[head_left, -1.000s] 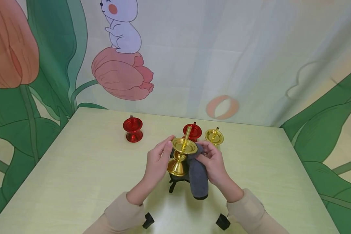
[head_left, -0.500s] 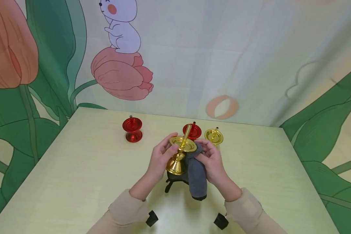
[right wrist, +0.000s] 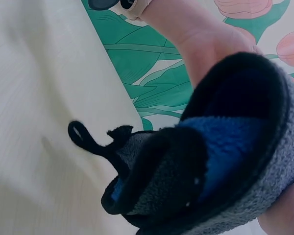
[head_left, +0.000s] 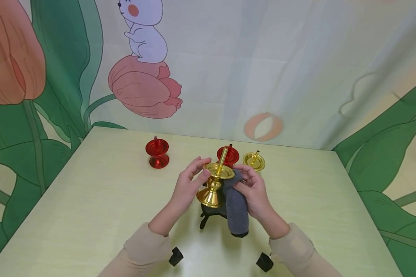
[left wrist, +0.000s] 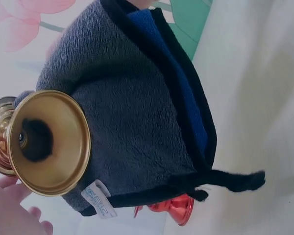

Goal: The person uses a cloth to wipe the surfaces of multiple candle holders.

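Note:
In the head view, my left hand (head_left: 188, 186) holds a shiny gold candle holder (head_left: 212, 194) by the rim of its upper dish, thumb in front. The holder is raised and leans slightly, its spike pointing up. My right hand (head_left: 257, 194) grips a grey cloth (head_left: 237, 213) bunched against the holder's right side. The left wrist view shows the hollow underside of the holder's base (left wrist: 71, 147) beside the spread cloth (left wrist: 122, 117), which has black edging, a blue reverse and a white tag. Folds of the cloth (right wrist: 230, 156) largely cover the right fingers in the right wrist view.
On the pale table (head_left: 90, 215), a red candle holder (head_left: 157, 152) stands at the back left. Behind the hands are another red holder (head_left: 228, 154) and a smaller gold one (head_left: 254, 161), both partly hidden. A printed curtain (head_left: 208, 77) hangs behind the table.
The left thumb and fingers have shifted along the dish rim, with the thumb now further in front. The gold holder and cloth swayed slightly left, then back right. The standing holders stayed put.

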`<state>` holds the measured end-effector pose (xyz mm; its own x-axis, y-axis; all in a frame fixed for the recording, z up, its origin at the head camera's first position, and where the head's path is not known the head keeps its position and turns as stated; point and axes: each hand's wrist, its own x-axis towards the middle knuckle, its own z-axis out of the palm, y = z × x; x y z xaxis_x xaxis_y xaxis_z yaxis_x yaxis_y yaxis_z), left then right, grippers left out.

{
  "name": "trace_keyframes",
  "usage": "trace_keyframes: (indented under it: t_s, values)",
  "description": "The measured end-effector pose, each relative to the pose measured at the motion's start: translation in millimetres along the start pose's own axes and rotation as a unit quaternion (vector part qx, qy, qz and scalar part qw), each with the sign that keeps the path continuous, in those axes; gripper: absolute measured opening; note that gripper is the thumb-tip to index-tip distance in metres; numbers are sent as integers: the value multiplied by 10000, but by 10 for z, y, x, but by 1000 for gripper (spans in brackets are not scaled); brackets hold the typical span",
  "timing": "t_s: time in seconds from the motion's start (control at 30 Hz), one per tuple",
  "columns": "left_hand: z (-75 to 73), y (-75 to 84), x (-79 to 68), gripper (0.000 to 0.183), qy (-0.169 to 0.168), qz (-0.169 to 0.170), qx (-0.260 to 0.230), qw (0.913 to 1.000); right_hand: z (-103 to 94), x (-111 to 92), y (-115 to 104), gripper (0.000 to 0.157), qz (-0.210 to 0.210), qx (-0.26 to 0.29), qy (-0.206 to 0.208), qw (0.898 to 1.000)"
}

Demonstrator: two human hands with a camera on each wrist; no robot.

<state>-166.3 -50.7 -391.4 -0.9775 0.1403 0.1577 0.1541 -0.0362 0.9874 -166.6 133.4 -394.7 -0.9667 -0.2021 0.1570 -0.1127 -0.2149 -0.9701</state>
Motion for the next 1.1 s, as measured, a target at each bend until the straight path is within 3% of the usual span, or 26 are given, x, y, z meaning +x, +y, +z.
trace_keyframes:
  t_s: [0.13, 0.27, 0.4, 0.57, 0.67, 0.8, 0.97, 1.1]
  values:
    - [-18, -21, -1, 38, -328, -80, -409, 9986, -15, -8, 1, 36, -36, 95, -165, 9998]
    - [-31, -44, 7, 51, -805, -60, -952, 9922, -32, -12, -6, 39, -138, 267, -436, 9986]
    - [-39, -48, 25, 56, -1002, -150, -1012, 9897, -54, -13, -10, 39, -187, 344, -550, 9977]
    - [-28, -3, 19, 44, -342, -129, 63, 9993, -103, -19, -18, 36, -235, -13, -206, 9995]
    - [2, 39, -13, 38, 55, 107, 893, 9959, -121, -16, -13, 36, -323, -522, 42, 9981]
    - [50, 65, -56, 42, -20, 269, 1521, 9880, -125, -15, 16, 37, -502, -1323, 309, 9895]
    - [104, 98, -65, 68, -174, -175, 2220, 9747, -104, -38, 52, 35, -881, -2077, 464, 9731]
    - [141, 121, -54, 87, -69, -529, 2656, 9626, -80, -66, 65, 33, -1167, -2528, 450, 9594]
